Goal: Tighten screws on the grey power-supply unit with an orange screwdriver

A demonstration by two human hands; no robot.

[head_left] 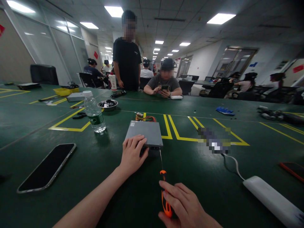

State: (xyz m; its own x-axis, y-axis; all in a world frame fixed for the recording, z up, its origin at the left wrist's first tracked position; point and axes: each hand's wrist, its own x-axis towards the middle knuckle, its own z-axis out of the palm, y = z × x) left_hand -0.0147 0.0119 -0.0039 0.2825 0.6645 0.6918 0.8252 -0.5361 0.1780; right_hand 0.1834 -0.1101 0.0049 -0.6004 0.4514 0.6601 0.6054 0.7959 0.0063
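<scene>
A: Logging hands first. Left hand (132, 153) lies flat, fingers spread, on the near corner of the grey metal box (145, 133) at mid-table. Right hand (182, 204) is closed around the orange-handled screwdriver (164, 190); its thin shaft reaches the box's near edge.

B: Surroundings?

A: Water bottle (94, 111) and steel bowl (108, 104) behind-left of the box; phone (47, 167) face-up near left; white power strip (273, 199) near right. Coloured wires (145, 118) show behind the box. Nothing lies between the hands and the box.
</scene>
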